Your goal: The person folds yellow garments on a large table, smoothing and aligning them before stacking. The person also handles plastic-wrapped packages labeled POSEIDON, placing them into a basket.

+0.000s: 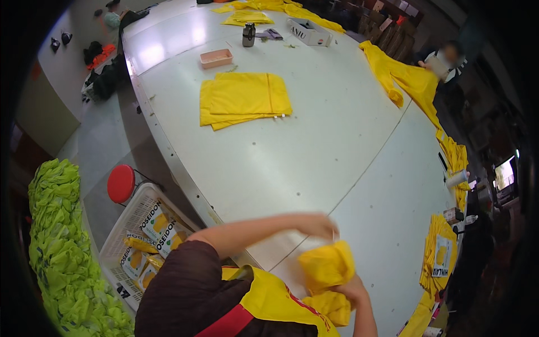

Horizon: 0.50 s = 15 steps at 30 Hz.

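Observation:
A bunched piece of yellow fabric (327, 264) is held above the near side of the table. My right hand (353, 288) is closed on it at its right side, fingers partly hidden by the folds. Over its top edge, my left hand (319, 226) is curled and somewhat blurred. A thin pale strip runs from those fingers down to the fabric; what it is I cannot make out. More of the yellow fabric hangs below my right hand, close to my yellow apron (275, 292).
Folded yellow cloths (244, 101) lie on the white table (264, 163), near a pink tray (216, 58), a dark bottle (249, 35) and a white box (309, 32). Yellow fabric (404, 76) lines the right edge. At left are a basket (112, 247) of packets, a red stool (120, 183) and lime-green fabric (62, 253).

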### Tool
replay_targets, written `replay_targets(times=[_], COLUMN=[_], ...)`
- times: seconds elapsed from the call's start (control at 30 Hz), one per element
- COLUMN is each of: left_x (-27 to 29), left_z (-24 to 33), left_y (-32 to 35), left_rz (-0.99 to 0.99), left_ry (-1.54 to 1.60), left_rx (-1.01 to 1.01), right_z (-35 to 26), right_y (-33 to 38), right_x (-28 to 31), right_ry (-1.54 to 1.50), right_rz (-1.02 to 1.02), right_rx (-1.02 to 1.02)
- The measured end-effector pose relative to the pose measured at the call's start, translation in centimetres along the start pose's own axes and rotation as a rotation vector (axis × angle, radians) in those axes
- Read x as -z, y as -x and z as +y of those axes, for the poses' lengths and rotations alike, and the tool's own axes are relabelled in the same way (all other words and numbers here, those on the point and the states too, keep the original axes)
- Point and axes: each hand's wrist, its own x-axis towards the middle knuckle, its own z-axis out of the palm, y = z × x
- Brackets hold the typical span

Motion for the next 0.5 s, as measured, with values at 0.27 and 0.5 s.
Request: replay_targets(times=[0.27, 0.5], left_x=[26.1, 30.9], left_z=[-19.8, -22.0], left_y=[6.0, 5.7], left_rz=[1.157, 0.707], left_ry=[-0.998, -1.225], left_rx=[0.524, 0.781], right_z=[8.7, 13.9], right_y=[7.0, 7.6], right_x=[2.5, 1.9], right_ry=[-1.240, -1.413], right_rz=[0.635, 0.665], right_rx=[-0.126, -0.267])
